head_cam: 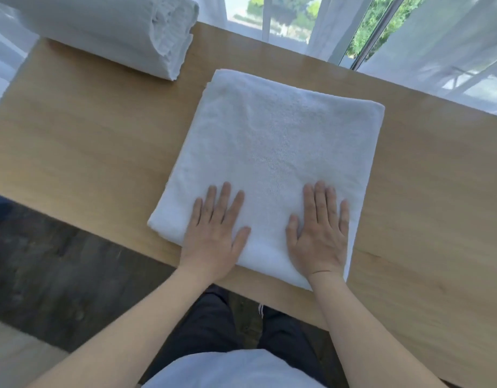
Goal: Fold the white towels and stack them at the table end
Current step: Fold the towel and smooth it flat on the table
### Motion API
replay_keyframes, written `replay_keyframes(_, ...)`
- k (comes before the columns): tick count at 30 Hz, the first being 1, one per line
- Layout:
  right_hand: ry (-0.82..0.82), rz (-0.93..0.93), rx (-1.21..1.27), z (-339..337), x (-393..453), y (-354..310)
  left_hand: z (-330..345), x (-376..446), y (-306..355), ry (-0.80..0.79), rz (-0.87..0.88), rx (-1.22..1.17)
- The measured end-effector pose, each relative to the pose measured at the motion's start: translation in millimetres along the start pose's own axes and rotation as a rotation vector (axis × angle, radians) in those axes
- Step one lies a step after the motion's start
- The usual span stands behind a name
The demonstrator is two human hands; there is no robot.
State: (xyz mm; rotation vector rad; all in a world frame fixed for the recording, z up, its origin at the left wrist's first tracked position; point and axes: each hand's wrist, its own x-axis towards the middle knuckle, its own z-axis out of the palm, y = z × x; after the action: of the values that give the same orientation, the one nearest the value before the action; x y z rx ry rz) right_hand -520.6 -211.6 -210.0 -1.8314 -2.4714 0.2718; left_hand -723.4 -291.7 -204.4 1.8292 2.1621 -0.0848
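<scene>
Both hands lie flat with no grip on anything: the left hand point(215, 231) and the right hand point(320, 233) press palm-down on the near part of a white, square-folded terry towel point(272, 152), fingers straight and slightly spread, pointing away from the person. Neither hand curls round the cloth — the fingers and palms simply rest on its top layer. The left hand sits near the towel's near-left corner, its heel at the near edge; the right hand sits toward the near-right corner, its wrist crossing the near edge.

That folded towel lies on a light wooden counter point(87, 135), turned a little so its edges run at a slant to the counter's sides. Its near edge lies just inside the counter's near edge, and its surface looks smooth, with layered edges showing along the far-left side.

At the far-left end of the counter stands a stack of folded white towels point(115, 32), well apart from the one under the hands — its layered folds face the right.

Beyond the counter hang sheer white curtains point(443, 43) before a window with green foliage outside. Below the counter's near edge show dark trousers point(211, 326) and a dark floor point(59, 275).
</scene>
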Motion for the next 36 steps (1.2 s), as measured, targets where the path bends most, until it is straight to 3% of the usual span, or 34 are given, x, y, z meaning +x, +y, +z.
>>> replay_keyframes(4,-0.031,0.009,0.005,-3,-4,-1,5,-61,8,0.061,-0.059,-0.122)
replay_keyframes(9,-0.074,0.021,0.019,-7,-6,0,5,-104,42,0.302,-0.478,-0.909)
replay_keyframes(11,-0.076,0.025,0.032,-8,-6,-1,2,-103,58,0.225,-0.618,-1.109)
replay_keyframes(13,-0.08,0.029,0.041,-9,-8,0,-2,-90,71,0.157,-0.676,-1.147)
replay_keyframes(16,-0.075,0.056,0.067,-9,-15,-1,-9,-61,83,0.244,-0.699,-1.144)
replay_keyframes(19,-0.05,0.135,0.102,-8,-25,-9,-12,-38,83,0.236,-0.72,-1.091)
replay_keyframes(26,-0.031,0.267,0.084,-10,-41,-36,-35,32,27,0.182,-0.46,-1.069)
replay_keyframes(31,0.016,0.235,0.054,-9,-39,-55,-60,99,-12,-0.041,-0.12,-1.003)
replay_keyframes(36,0.109,0.124,0.175,-8,-33,-82,-72,152,-17,-0.034,0.115,-0.717)
